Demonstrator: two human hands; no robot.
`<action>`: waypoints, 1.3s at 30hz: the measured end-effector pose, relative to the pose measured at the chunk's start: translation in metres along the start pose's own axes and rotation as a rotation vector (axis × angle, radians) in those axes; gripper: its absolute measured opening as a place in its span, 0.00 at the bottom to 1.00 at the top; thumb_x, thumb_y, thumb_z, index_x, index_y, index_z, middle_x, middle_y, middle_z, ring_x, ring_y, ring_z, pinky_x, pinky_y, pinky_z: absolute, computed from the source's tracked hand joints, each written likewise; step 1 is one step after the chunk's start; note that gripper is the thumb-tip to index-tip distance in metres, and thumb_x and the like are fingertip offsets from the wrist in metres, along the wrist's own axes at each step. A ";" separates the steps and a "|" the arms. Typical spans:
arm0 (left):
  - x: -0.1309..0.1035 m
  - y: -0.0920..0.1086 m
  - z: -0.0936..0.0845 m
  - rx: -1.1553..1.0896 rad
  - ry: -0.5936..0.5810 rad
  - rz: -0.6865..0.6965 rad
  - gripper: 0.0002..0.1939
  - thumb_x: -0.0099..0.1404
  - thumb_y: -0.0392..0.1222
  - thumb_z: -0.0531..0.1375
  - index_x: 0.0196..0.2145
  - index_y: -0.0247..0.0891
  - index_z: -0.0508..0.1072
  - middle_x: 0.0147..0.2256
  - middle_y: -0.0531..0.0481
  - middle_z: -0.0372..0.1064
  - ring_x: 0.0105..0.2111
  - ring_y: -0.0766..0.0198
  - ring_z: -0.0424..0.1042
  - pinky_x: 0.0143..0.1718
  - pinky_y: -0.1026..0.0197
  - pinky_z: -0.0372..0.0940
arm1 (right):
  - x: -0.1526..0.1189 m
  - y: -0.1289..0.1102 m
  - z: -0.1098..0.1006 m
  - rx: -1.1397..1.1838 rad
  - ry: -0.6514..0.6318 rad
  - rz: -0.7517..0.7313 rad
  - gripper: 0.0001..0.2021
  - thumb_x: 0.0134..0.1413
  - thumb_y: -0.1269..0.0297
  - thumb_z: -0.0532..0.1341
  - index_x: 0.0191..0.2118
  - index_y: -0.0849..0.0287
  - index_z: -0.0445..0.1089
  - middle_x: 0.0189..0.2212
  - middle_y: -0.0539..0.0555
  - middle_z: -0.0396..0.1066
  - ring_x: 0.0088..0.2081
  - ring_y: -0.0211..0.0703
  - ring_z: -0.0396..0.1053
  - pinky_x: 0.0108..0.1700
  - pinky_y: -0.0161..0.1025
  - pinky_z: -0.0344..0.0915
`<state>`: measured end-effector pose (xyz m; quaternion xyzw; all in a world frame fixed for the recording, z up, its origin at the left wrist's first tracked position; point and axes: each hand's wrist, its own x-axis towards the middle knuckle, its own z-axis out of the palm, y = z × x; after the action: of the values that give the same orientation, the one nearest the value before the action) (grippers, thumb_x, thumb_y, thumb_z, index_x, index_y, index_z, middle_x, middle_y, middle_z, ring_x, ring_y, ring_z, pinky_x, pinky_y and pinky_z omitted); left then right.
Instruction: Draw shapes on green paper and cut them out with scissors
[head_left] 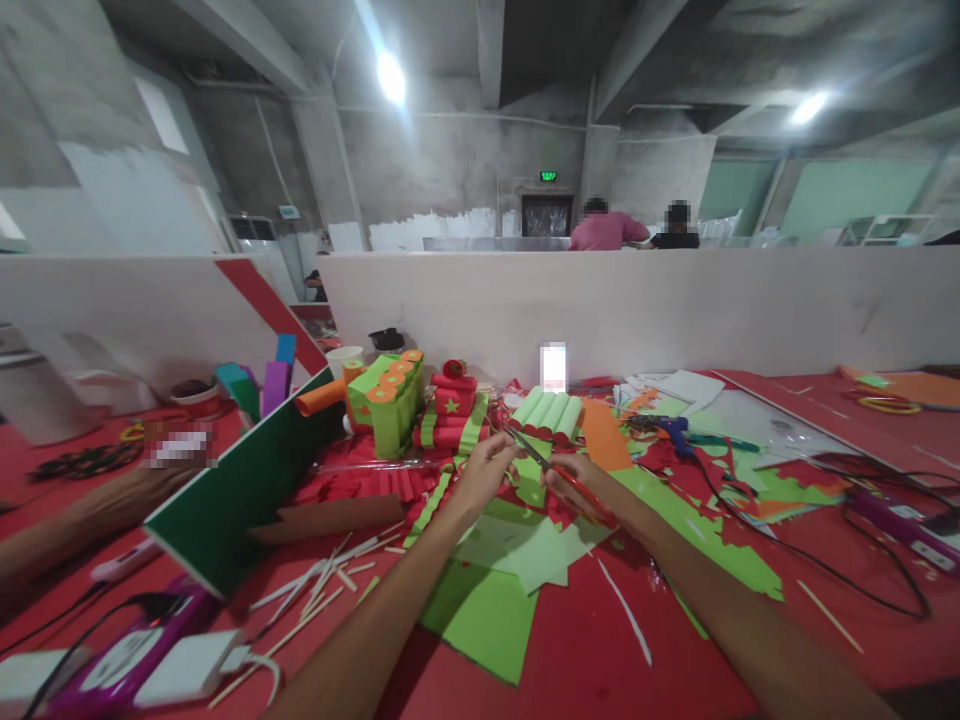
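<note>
My right hand [577,485] is closed around the red handles of a pair of scissors [531,452], whose blades point up and left. Just left of the blades, my left hand [487,468] has its fingers pinched together near the tips; what it holds is too small to make out. Behind the hands lies a row of light green rolls [547,412]. Green foam sheets [484,610] lie on the red table below them, with paler green pieces [536,548] on top. An orange sheet [606,435] is right of the rolls.
Green-and-orange rolls [390,400] and red rolls with a star [453,402] stand left of centre. A dark green board [225,490] leans at left, a person's arm [90,515] beyond it. A blue glue gun [671,432] with black cable [780,545] and thin sticks [319,600] lie about.
</note>
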<state>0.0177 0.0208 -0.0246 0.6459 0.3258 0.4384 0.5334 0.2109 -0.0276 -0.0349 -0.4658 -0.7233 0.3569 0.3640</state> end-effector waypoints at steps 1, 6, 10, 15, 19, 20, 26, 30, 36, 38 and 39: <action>0.000 0.000 0.000 0.000 0.001 -0.004 0.09 0.57 0.45 0.57 0.27 0.37 0.64 0.25 0.56 0.65 0.19 0.72 0.65 0.18 0.70 0.55 | 0.000 0.000 0.001 0.008 0.006 0.000 0.23 0.51 0.42 0.59 0.29 0.61 0.65 0.16 0.44 0.56 0.16 0.31 0.56 0.17 0.29 0.51; -0.001 0.004 0.001 -0.002 0.001 -0.018 0.10 0.57 0.46 0.57 0.26 0.38 0.63 0.29 0.53 0.69 0.20 0.71 0.65 0.19 0.69 0.56 | 0.000 -0.002 0.002 0.047 0.033 0.037 0.20 0.51 0.44 0.60 0.30 0.60 0.64 0.16 0.44 0.55 0.15 0.31 0.56 0.16 0.29 0.52; -0.002 0.004 0.002 0.053 -0.050 0.011 0.10 0.58 0.45 0.56 0.25 0.38 0.64 0.27 0.53 0.69 0.20 0.70 0.65 0.22 0.67 0.58 | 0.001 -0.011 0.001 0.088 0.122 0.062 0.19 0.50 0.46 0.61 0.33 0.59 0.66 0.18 0.45 0.60 0.16 0.32 0.57 0.17 0.30 0.54; -0.007 0.000 0.005 0.190 -0.189 0.040 0.09 0.59 0.44 0.55 0.26 0.38 0.68 0.20 0.55 0.64 0.21 0.67 0.65 0.24 0.66 0.58 | 0.001 -0.017 -0.003 0.092 0.189 -0.002 0.17 0.44 0.54 0.66 0.38 0.59 0.67 0.24 0.48 0.67 0.23 0.37 0.63 0.25 0.33 0.60; -0.011 0.000 0.007 0.248 -0.254 0.048 0.09 0.60 0.45 0.56 0.27 0.38 0.69 0.20 0.54 0.65 0.22 0.66 0.66 0.24 0.65 0.58 | 0.004 -0.011 -0.005 0.104 0.219 0.003 0.19 0.42 0.58 0.67 0.40 0.59 0.66 0.26 0.49 0.69 0.24 0.38 0.64 0.27 0.34 0.62; -0.011 0.001 0.008 0.263 -0.263 0.044 0.10 0.60 0.46 0.56 0.27 0.38 0.68 0.20 0.54 0.65 0.22 0.65 0.66 0.24 0.66 0.57 | 0.004 -0.010 -0.005 0.105 0.231 -0.003 0.19 0.41 0.59 0.68 0.40 0.59 0.66 0.27 0.49 0.69 0.26 0.38 0.65 0.28 0.34 0.63; -0.013 0.005 0.009 0.290 -0.282 0.045 0.13 0.60 0.51 0.58 0.29 0.38 0.69 0.19 0.55 0.64 0.21 0.65 0.67 0.21 0.67 0.56 | 0.005 -0.008 -0.005 0.149 0.242 -0.017 0.19 0.41 0.59 0.67 0.41 0.58 0.65 0.28 0.50 0.70 0.27 0.39 0.67 0.30 0.34 0.63; -0.012 0.004 0.009 0.249 -0.255 0.057 0.12 0.59 0.49 0.59 0.30 0.38 0.69 0.20 0.55 0.64 0.20 0.67 0.66 0.21 0.67 0.56 | 0.008 -0.004 -0.005 0.153 0.257 -0.031 0.19 0.40 0.59 0.67 0.40 0.59 0.65 0.27 0.50 0.70 0.27 0.40 0.68 0.30 0.35 0.63; -0.007 0.001 0.008 0.180 -0.199 0.096 0.09 0.60 0.46 0.58 0.30 0.37 0.68 0.26 0.54 0.65 0.21 0.69 0.65 0.23 0.67 0.59 | 0.005 -0.009 -0.004 0.186 0.220 -0.010 0.21 0.40 0.57 0.69 0.41 0.59 0.66 0.26 0.49 0.69 0.24 0.37 0.65 0.26 0.32 0.61; -0.006 0.000 0.007 0.182 -0.177 0.095 0.09 0.60 0.46 0.57 0.30 0.37 0.68 0.25 0.54 0.65 0.21 0.69 0.64 0.22 0.67 0.58 | 0.004 -0.010 -0.003 0.202 0.190 -0.001 0.21 0.43 0.55 0.67 0.42 0.59 0.66 0.25 0.49 0.69 0.21 0.35 0.62 0.24 0.32 0.59; -0.006 -0.001 0.006 0.184 -0.165 0.088 0.10 0.61 0.47 0.56 0.30 0.37 0.67 0.24 0.55 0.64 0.20 0.69 0.64 0.22 0.67 0.57 | 0.003 -0.010 -0.003 0.210 0.172 0.005 0.21 0.45 0.53 0.66 0.42 0.59 0.66 0.25 0.49 0.69 0.20 0.34 0.60 0.22 0.31 0.58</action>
<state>0.0210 0.0132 -0.0272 0.7397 0.2907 0.3751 0.4771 0.2079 -0.0274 -0.0241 -0.4560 -0.6469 0.3902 0.4705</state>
